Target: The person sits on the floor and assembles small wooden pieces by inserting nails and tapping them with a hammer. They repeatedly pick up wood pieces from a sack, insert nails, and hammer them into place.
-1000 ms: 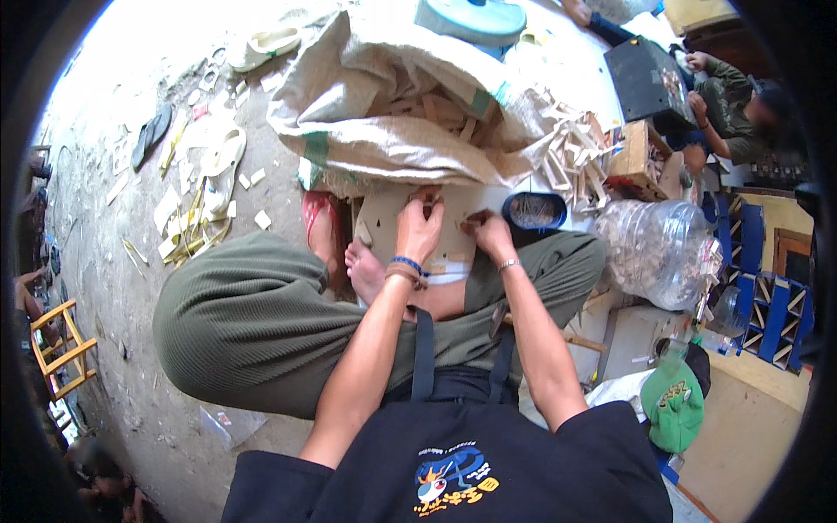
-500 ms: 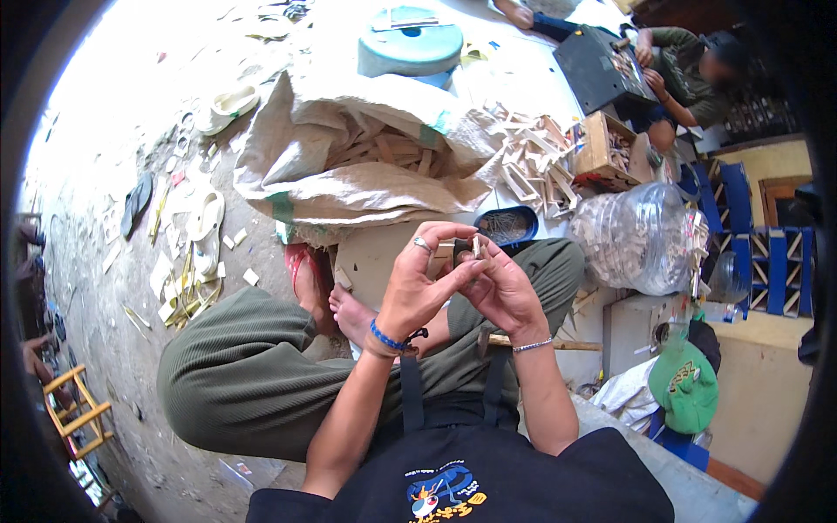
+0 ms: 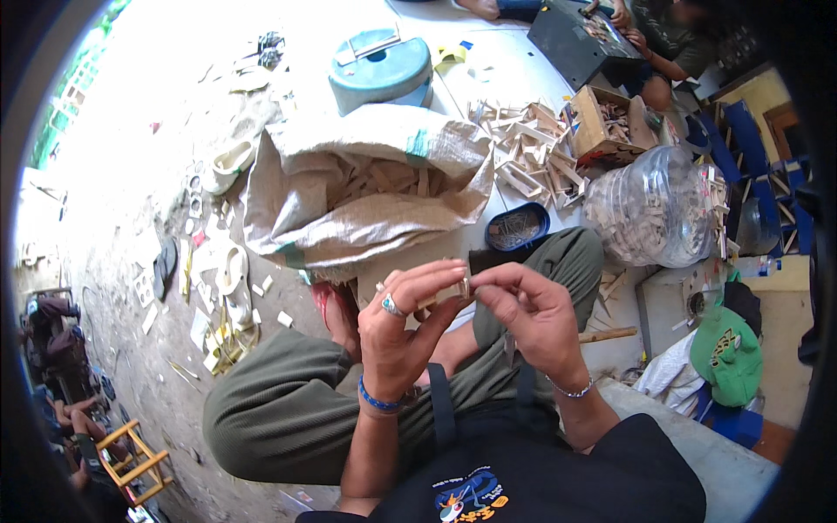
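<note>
In front of my lap my left hand [image 3: 390, 327] is closed around a small pale wooden piece [image 3: 449, 293], with the fingers over its top and the thumb below. The fingertips of my right hand [image 3: 536, 318] are pinched together at the piece's right end. Whatever sits between those fingertips is too small to make out. Just beyond my hands stands a blue oval tub [image 3: 518, 228] of thin metal nails. Under my right wrist a wooden tool handle [image 3: 608, 334] sticks out to the right; the rest of the tool is mostly hidden.
A white woven sack [image 3: 349, 235] with wooden strips lies open ahead. Beside it are a heap of wooden pieces [image 3: 532, 152], a wooden box [image 3: 593, 131] and a clear plastic jug [image 3: 645, 209]. A teal stool [image 3: 379, 74] stands farther off. At the far right a co-worker handles a dark box [image 3: 575, 44].
My head view has shifted, so the surroundings sit differently. My left fingers have straightened over the wooden piece, and my right hand has drawn slightly rightward, still pinching at its end.
</note>
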A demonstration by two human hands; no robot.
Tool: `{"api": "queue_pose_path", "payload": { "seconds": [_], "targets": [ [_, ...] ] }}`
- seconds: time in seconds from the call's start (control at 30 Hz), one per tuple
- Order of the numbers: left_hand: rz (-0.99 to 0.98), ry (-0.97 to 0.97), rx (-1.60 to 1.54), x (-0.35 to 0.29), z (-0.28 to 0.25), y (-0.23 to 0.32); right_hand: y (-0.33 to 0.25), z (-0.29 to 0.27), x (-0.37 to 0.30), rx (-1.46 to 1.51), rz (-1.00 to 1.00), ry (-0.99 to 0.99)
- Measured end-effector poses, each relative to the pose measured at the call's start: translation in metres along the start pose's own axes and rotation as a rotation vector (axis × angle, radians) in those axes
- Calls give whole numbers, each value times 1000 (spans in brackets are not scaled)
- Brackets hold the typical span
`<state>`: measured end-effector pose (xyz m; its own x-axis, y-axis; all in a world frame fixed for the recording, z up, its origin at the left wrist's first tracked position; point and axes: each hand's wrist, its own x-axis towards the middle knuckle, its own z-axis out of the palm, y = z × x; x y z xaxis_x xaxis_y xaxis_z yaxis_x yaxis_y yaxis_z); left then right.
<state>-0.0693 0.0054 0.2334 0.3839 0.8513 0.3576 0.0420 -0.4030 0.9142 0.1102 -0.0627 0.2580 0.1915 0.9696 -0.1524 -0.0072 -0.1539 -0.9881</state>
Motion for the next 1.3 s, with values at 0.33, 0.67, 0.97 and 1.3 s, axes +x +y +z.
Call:
{"api": "queue_pose_path", "payload": {
  "seconds": [0.33, 0.67, 0.97, 1.3],
  "targets": [
    [30, -62, 284, -14, -21, 19, -2, -10, 9, -90, -62, -301],
    [-2, -240, 532, -43, -50, 45, 20, 10, 1, 81, 76, -537],
    [132, -179, 610, -39, -51, 37, 19, 23, 4, -203, -189, -396],
    [106, -224, 605, -37, -48, 33, -1, 15, 16, -460, -249, -397]
  ]
}}
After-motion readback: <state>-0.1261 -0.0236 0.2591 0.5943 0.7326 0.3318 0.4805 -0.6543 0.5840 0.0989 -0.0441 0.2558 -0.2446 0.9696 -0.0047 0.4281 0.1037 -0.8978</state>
